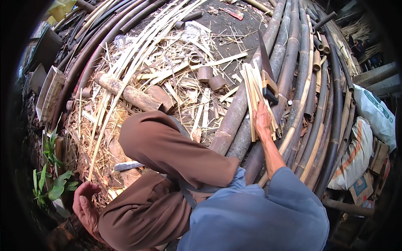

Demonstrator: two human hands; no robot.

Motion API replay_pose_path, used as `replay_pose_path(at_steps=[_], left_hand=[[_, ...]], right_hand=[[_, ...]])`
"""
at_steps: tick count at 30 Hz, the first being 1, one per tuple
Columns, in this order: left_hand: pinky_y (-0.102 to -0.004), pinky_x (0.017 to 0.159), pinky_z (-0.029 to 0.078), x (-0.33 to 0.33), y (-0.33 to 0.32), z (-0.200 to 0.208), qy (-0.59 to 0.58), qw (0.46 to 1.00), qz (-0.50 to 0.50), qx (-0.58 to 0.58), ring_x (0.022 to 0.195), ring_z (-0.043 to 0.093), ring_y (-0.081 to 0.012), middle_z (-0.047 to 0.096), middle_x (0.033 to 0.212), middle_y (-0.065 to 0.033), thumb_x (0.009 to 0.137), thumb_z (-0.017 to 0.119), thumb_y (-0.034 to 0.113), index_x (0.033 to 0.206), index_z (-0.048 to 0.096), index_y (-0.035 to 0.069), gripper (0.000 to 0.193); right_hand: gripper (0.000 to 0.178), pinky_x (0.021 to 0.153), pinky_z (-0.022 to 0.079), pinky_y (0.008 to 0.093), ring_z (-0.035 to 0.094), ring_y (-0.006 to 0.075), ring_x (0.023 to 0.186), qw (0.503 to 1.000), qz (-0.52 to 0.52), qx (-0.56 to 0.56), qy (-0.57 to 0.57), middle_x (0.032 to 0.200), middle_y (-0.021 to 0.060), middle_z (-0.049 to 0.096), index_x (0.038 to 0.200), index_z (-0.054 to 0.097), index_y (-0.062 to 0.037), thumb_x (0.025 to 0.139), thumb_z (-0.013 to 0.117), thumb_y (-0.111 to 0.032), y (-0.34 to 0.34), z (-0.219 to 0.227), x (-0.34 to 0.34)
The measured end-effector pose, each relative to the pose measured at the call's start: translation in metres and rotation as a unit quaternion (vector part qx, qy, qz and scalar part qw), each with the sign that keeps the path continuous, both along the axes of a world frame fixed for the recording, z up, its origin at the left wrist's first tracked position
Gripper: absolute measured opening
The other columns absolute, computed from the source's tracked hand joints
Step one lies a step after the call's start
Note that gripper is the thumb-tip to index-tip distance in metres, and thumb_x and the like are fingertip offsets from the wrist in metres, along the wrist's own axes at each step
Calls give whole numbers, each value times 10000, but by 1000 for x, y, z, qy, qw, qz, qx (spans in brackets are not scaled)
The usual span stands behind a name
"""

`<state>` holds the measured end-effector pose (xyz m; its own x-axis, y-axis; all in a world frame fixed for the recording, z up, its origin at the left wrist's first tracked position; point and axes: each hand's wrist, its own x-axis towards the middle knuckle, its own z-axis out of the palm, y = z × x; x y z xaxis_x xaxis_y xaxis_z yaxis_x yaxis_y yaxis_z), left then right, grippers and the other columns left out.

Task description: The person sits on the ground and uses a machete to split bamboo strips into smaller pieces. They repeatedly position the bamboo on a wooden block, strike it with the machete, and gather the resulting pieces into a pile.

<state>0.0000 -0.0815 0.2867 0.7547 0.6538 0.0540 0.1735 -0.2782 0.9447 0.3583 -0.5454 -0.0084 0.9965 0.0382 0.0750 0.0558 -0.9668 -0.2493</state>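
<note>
My right hand (262, 118) reaches forward with its fingers closed over a bundle of pale split bamboo strips (252, 90). The bundle rests on the long bamboo poles (228, 123). Just past my fingers lies a hand saw (265, 58), its blade pointing away and its wood-and-black handle beside the strips. My left hand (86, 206) is low at the far left, next to my bent knee. Its fingers curve apart from the thumb, and nothing shows in it; the forearm is hidden.
Shavings (180, 75) and offcuts cover the ground ahead. A thick log piece (127, 93) and short bamboo tubes (205, 74) lie among them. Long pale strips (138, 54) slant across the left. White sacks (355, 152) stand at right; a green plant (58, 186) grows at left.
</note>
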Motion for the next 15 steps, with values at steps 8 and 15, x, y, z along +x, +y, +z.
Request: replay_pose_path(at_steps=[8, 15], left_hand=[[-301, 860, 515, -11, 28, -96, 104, 990, -23, -89, 907, 619, -161, 656, 1009, -110, 1033, 514, 126, 1225, 600, -37, 266], [-352, 853, 526, 95, 28, -135, 100, 978, -138, 122, 1014, 644, -253, 658, 1081, -147, 973, 564, 108, 1227, 613, -21, 289]], right_hand=[[357, 875, 492, 455, 636, 395, 1000, 993, 16, 107, -42, 1132, 238, 626, 1240, 605, -25, 900, 547, -117, 16, 17, -6], [401, 701, 515, 419, 627, 310, 798, 894, 349, 263, -98, 905, 108, 623, 1239, 645, -188, 867, 555, -66, 129, 35, -14]])
